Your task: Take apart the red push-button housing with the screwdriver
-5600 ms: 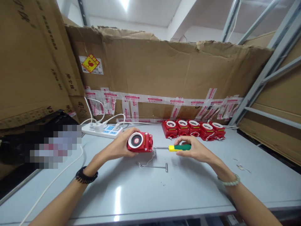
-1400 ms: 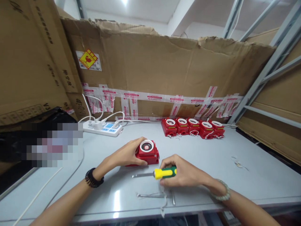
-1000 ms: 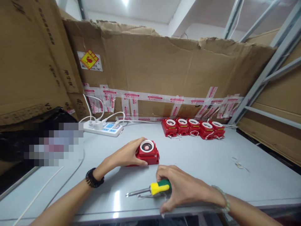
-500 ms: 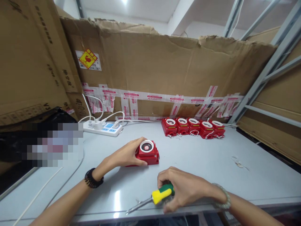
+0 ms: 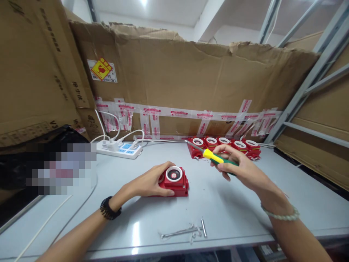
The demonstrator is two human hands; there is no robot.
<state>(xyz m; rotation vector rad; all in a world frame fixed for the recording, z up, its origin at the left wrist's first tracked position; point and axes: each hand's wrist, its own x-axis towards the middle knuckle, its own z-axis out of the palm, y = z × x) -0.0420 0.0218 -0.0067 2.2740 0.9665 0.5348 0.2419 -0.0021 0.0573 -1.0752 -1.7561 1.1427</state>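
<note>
My left hand (image 5: 148,182) grips the left side of a red box unit (image 5: 176,183) with a white-ringed round face, which lies face up on the grey table (image 5: 237,203). My right hand (image 5: 240,167) is raised above the table, to the right of the unit, and is closed round a screwdriver (image 5: 214,157) with a yellow and green handle. Its metal tip points up and left, toward the row of red units (image 5: 225,146) at the back. A metal T-shaped key (image 5: 185,230) lies near the table's front edge.
A white power strip (image 5: 120,149) with plugged cables sits at the back left. Taped cardboard sheets (image 5: 174,80) wall off the back and left. A black bag (image 5: 40,153) lies at the left. Grey shelf posts (image 5: 308,83) rise at the right. Small scraps (image 5: 276,189) lie at the right.
My right hand lifted the screwdriver from the front edge up and back to the right of the unit. The T-shaped key, hidden under the hand before, now lies bare. The unit shifted slightly.
</note>
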